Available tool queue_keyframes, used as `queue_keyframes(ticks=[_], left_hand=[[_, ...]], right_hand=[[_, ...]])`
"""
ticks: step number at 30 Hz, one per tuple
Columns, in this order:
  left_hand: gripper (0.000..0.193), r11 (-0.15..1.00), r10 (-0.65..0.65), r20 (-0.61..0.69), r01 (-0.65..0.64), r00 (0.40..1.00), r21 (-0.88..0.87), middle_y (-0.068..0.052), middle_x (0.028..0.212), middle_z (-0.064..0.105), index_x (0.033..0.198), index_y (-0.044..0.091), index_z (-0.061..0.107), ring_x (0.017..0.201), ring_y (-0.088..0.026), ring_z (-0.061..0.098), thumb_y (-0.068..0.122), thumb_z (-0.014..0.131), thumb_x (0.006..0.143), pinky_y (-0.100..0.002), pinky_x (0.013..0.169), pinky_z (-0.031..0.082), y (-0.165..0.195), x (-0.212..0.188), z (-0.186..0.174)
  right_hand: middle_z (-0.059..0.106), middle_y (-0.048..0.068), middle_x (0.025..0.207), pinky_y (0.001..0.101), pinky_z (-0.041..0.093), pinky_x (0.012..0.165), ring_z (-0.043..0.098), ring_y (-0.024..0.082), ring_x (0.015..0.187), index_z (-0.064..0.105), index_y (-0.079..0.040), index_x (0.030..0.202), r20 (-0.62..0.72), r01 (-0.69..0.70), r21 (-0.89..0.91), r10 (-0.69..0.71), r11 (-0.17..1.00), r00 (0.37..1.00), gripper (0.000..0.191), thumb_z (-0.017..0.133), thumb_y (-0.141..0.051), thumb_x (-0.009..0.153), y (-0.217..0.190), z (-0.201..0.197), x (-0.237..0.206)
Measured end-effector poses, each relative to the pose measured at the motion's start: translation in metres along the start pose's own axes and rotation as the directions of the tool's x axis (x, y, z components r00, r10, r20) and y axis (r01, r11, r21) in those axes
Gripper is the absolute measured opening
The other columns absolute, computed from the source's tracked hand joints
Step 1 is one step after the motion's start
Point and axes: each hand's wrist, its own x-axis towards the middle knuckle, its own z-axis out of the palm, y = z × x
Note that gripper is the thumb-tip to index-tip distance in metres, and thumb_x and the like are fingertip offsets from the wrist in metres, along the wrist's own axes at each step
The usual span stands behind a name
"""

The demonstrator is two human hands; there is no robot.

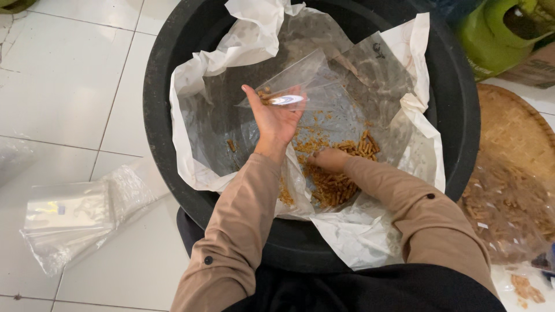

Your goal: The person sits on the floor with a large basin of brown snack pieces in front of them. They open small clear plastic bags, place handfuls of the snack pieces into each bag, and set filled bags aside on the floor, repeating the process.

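The person sits on the tiled floor [75,75] over one big black tub [457,115], which is lined with a large plastic sheet [243,46]. At the bottom of the lining lies a heap of small brown stick snacks [338,185]. The left hand [276,115] is raised with fingers half spread, and it holds open one small clear bag [306,78]; a few snack pieces already lie at its mouth. The right hand [328,159] is down in the heap, curled, and I cannot tell how much it has gathered.

I judge the step to be filling the small bag by hand. The next move would need the right hand to lift a handful to the bag mouth while the left keeps it wide.

To count: one tub, one bag in hand, one pile of empty clear bags [69,216] on the floor at the left, one woven tray [514,133] at the right with more snacks in plastic.
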Motion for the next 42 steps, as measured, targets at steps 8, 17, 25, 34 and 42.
queue_keyframes(ticks=[8, 17, 25, 34, 42], left_hand=[[0.111, 1.000, 0.005, 0.014, -0.005, 1.000, 0.003, -0.025, 0.144, 0.043, 0.153, 0.002, 0.027, 0.125, -0.038, 0.052, 0.084, 0.049, 0.082, -0.054, 0.098, 0.054, 0.001, -0.001, 0.002], [0.106, 1.000, 0.029, -0.051, -0.030, 0.998, -0.010, -0.018, 0.149, 0.041, 0.150, 0.007, 0.033, 0.133, -0.037, 0.048, 0.084, 0.053, 0.079, -0.061, 0.109, 0.044, -0.002, 0.002, -0.001], [0.114, 0.996, -0.027, -0.119, 0.036, 0.993, 0.078, -0.017, 0.158, 0.035, 0.155, 0.009, 0.029, 0.145, -0.038, 0.035, 0.089, 0.048, 0.076, -0.065, 0.117, 0.025, -0.015, 0.016, -0.017], [0.115, 0.977, -0.137, -0.168, 0.161, 0.976, 0.137, -0.016, 0.162, 0.031, 0.157, 0.013, 0.030, 0.149, -0.039, 0.030, 0.092, 0.043, 0.074, -0.068, 0.119, 0.022, -0.043, 0.020, -0.026], [0.112, 0.986, -0.093, -0.134, 0.110, 0.987, 0.125, -0.017, 0.152, 0.041, 0.152, 0.009, 0.036, 0.139, -0.039, 0.041, 0.091, 0.042, 0.076, -0.064, 0.115, 0.033, -0.037, 0.019, -0.024]], right_hand=[[0.062, 0.019, 0.115, 0.0459, 0.060, 0.073, 0.073, 0.036, 0.093, 0.059, -0.011, 0.119, 0.059, 0.084, -0.183, -0.075, 0.980, 0.995, 0.025, 0.052, -0.015, 0.096, -0.009, 0.014, -0.003], [0.068, 0.012, 0.102, 0.0386, 0.060, 0.068, 0.072, 0.028, 0.084, 0.069, -0.007, 0.102, -0.309, -0.104, 0.437, 0.258, 0.893, 0.915, 0.011, 0.066, -0.007, 0.091, 0.028, -0.086, -0.013], [0.071, 0.007, 0.101, 0.0236, 0.050, 0.066, 0.061, 0.008, 0.079, 0.062, -0.001, 0.119, -0.642, 0.434, 0.767, 0.586, 0.473, 0.495, 0.016, 0.067, 0.000, 0.104, 0.020, -0.232, -0.105], [0.072, 0.008, 0.093, 0.0255, 0.054, 0.065, 0.068, 0.011, 0.075, 0.067, 0.000, 0.115, -0.539, 0.181, 0.805, 0.567, 0.565, 0.623, 0.020, 0.070, -0.007, 0.096, -0.035, -0.262, -0.117], [0.073, 0.006, 0.101, 0.0249, 0.057, 0.066, 0.070, 0.011, 0.082, 0.067, 0.001, 0.115, -0.609, 0.391, 0.791, 0.541, 0.470, 0.580, 0.016, 0.063, -0.009, 0.104, -0.004, -0.245, -0.122]])
